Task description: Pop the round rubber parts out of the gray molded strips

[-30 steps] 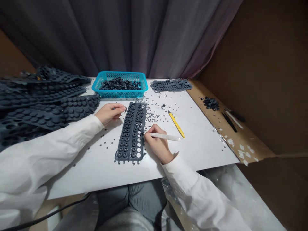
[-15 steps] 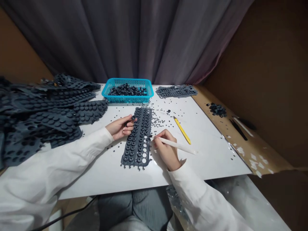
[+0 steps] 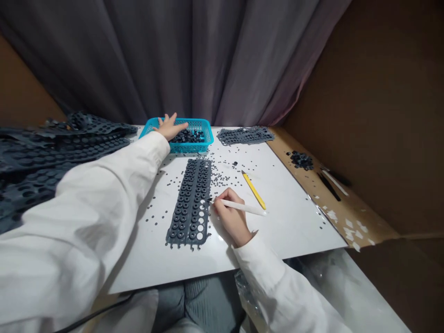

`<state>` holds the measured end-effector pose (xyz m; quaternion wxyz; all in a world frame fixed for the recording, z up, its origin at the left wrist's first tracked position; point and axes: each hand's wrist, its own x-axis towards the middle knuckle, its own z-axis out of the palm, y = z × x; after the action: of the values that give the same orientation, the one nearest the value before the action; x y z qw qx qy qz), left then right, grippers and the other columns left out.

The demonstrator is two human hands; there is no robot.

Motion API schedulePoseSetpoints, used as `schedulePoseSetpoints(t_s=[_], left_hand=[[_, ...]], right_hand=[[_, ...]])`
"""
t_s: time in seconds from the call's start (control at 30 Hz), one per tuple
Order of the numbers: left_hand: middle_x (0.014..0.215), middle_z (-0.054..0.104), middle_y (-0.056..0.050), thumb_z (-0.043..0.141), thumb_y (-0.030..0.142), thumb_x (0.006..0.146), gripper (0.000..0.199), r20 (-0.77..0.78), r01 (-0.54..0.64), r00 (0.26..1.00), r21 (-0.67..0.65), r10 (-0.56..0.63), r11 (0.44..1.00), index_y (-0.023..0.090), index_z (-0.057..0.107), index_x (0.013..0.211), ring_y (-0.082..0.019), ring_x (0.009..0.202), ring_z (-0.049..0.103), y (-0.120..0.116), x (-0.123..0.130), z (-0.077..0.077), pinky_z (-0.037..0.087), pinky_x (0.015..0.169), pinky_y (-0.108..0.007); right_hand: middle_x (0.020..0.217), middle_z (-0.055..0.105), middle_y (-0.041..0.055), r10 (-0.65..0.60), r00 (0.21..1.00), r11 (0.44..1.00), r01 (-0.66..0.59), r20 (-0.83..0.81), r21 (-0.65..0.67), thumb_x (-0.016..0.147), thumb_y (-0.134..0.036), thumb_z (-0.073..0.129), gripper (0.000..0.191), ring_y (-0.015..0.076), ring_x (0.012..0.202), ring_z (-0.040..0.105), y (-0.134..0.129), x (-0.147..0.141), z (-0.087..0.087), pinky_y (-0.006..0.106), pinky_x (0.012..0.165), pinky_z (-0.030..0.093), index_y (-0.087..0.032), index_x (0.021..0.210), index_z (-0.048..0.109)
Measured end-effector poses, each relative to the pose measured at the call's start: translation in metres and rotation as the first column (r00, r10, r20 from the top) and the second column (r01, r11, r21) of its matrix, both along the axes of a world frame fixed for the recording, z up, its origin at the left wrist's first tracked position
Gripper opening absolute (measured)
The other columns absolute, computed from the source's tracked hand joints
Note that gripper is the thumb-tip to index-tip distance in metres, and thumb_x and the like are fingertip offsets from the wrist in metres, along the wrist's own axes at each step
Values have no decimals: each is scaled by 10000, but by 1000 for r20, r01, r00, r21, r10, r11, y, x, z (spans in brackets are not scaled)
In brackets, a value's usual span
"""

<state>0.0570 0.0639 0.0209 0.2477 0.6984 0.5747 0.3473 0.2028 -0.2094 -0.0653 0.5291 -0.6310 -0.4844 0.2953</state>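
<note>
My left hand (image 3: 169, 127) is over the blue plastic basket (image 3: 210, 134), its fingers spread and nothing in them. Small black rubber parts (image 3: 189, 136) are heaped inside the basket. My right hand (image 3: 232, 215) grips a white pen-shaped tool (image 3: 249, 208), whose dark tip points at the right edge of a dark rubber sheet (image 3: 189, 203). Rows of round ringed pieces fill most of that sheet. Along its lower right column, several round holes stand open with the white table showing through.
Dark studded sheets (image 3: 38, 162) are piled at the left. Another perforated sheet (image 3: 244, 135) lies at the back, near a yellow cutter (image 3: 254, 190). Tiny black discs are scattered over the white table (image 3: 294, 231). On the cardboard at right sit a black heap (image 3: 301, 160) and white scraps.
My left hand has gone from beside the sheet, where it held small black pieces, up to the basket and opened. My right hand keeps its hold near the sheet's edge. The view has shifted slightly.
</note>
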Motion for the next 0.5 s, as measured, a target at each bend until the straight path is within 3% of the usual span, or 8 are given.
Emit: schedulePoseSetpoints(t_s=[0.07, 0.1, 0.17, 0.2, 0.23, 0.27, 0.33, 0.5], left_hand=[[1370, 425, -140, 690, 378, 668, 588, -169, 195, 971, 159, -168, 968, 187, 541, 1204, -357, 1318, 260, -24, -3, -6, 275, 1008, -475], [1264, 523, -128, 669, 356, 687, 490, -234, 375, 916, 204, -327, 904, 174, 587, 1134, -308, 1233, 393, -41, -3, -10, 325, 981, -416], [926, 657, -83, 594, 349, 754, 243, -326, 714, 679, 88, -658, 694, 161, 669, 889, -205, 913, 578, -76, -2, -17, 421, 825, -297], [809, 659, -62, 571, 334, 775, 205, -355, 830, 514, -25, -781, 558, 164, 677, 818, -166, 770, 586, -92, 0, -21, 431, 736, -256], [732, 648, -46, 564, 309, 782, 186, -364, 890, 377, -113, -852, 442, 165, 680, 801, -137, 666, 567, -105, 2, -25, 423, 660, -228], [690, 634, -35, 572, 283, 775, 169, -372, 915, 295, -155, -880, 372, 160, 681, 812, -119, 603, 543, -115, 4, -28, 406, 606, -212], [677, 624, -30, 611, 250, 739, 163, -432, 927, 237, -168, -870, 336, 148, 681, 844, -107, 559, 512, -127, 9, -35, 382, 559, -204], [708, 634, -33, 650, 172, 655, 157, -578, 925, 159, -196, -801, 325, 147, 678, 808, -132, 631, 549, -131, 24, -35, 391, 587, -213]], right_hand=[[591, 541, -30, 20, 1000, 1000, -20, 1, 3, 750, -233, 505, 84, 133, 592, 505, 2, -1, -2, 242, 558, 374, -203, 671, 500], [596, 546, -27, 24, 1000, 1000, -24, 2, 2, 753, -239, 502, 83, 134, 597, 508, 3, -1, -2, 242, 559, 374, -202, 679, 504], [592, 546, -28, 28, 1000, 1000, -28, 7, -3, 757, -249, 501, 89, 134, 593, 506, 5, -2, -2, 241, 555, 370, -202, 681, 503], [585, 544, -30, 29, 1000, 1000, -29, 12, -6, 759, -251, 501, 92, 134, 589, 503, 5, -2, -2, 240, 552, 367, -203, 680, 502], [580, 542, -32, 28, 999, 1000, -28, 18, -8, 760, -251, 502, 95, 133, 585, 501, 6, -2, -2, 239, 551, 365, -204, 678, 500], [577, 542, -34, 26, 999, 1000, -25, 26, -10, 761, -249, 501, 96, 132, 584, 500, 6, -2, -1, 238, 552, 364, -205, 676, 499], [576, 545, -35, 21, 999, 1000, -21, 39, -12, 760, -242, 500, 95, 132, 586, 504, 6, -2, -1, 237, 554, 364, -206, 672, 496], [561, 538, -42, 2, 999, 1000, -2, 47, -7, 749, -213, 494, 100, 131, 574, 505, 6, -2, -2, 236, 556, 362, -209, 652, 471]])
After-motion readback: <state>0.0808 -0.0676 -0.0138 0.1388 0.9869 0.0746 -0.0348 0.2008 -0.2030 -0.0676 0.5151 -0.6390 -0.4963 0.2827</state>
